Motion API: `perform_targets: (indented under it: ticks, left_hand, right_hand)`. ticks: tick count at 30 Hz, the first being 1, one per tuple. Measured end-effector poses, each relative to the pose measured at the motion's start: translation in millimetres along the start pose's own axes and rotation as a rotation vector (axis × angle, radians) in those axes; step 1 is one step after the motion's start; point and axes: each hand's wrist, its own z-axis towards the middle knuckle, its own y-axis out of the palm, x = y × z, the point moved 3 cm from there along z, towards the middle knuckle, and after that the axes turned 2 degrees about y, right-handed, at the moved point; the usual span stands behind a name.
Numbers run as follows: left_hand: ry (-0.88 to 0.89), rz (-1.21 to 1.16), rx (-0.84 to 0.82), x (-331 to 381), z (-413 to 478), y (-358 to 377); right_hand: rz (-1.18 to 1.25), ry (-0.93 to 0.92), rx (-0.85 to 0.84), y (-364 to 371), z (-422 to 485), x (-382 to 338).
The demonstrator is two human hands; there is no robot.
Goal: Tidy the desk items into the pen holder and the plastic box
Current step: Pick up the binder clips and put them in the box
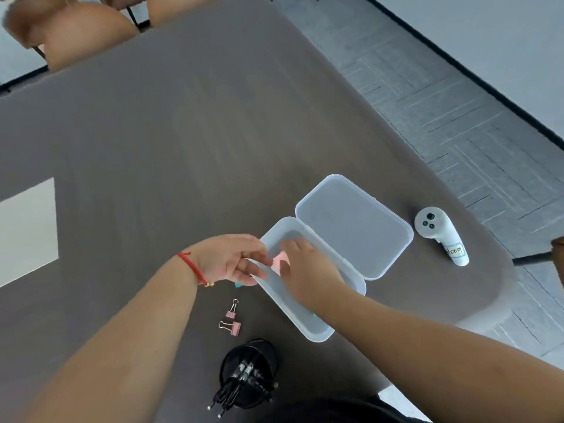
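Note:
A clear plastic box (308, 326) lies on the dark table with its hinged lid (354, 227) folded open behind it. My right hand (308, 273) reaches into the box and pinches a small pink item (280, 260). My left hand (232, 259), a red string around its wrist, touches the box's left rim and the same pink item; a teal item (239, 284) peeks out under it. Two pink binder clips (231, 314) (235, 327) lie near the box's front left. The black mesh pen holder (248, 372) at the near edge holds several black pens.
A white handheld controller (439, 236) with a label lies right of the lid near the table's rounded end. A white sheet (27, 230) sits at the far left. Tan chairs (70, 35) stand beyond the table. Grey carpet lies to the right.

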Motion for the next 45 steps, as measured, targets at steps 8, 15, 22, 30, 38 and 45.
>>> perform_targets:
  ticks: [8,15,22,30,38,45]
  left_hand:
    - [-0.201,0.692,0.421,-138,-9,-58]
    - [0.105,0.684,0.675,-186,8,-39]
    - [0.113,0.809,0.674,-192,15,-39]
    - [0.067,0.724,0.743,-200,12,-44]
    - [0.044,0.51,0.778,-195,6,-49]
    - [0.367,-0.027,0.706,-100,-20,-20]
  right_hand:
    - [-0.248,-0.34,-0.428,67,11,-89]
    - [-0.751,-0.397,-0.431,116,30,-97]
    - [-0.623,-0.165,-0.371,135,48,-97]
    - [-0.522,-0.199,-0.429,126,36,-108]
    - [-0.017,0.01,0.103,5,13,-43]
    - [-0.287,0.263,-0.325,38,-7,45]
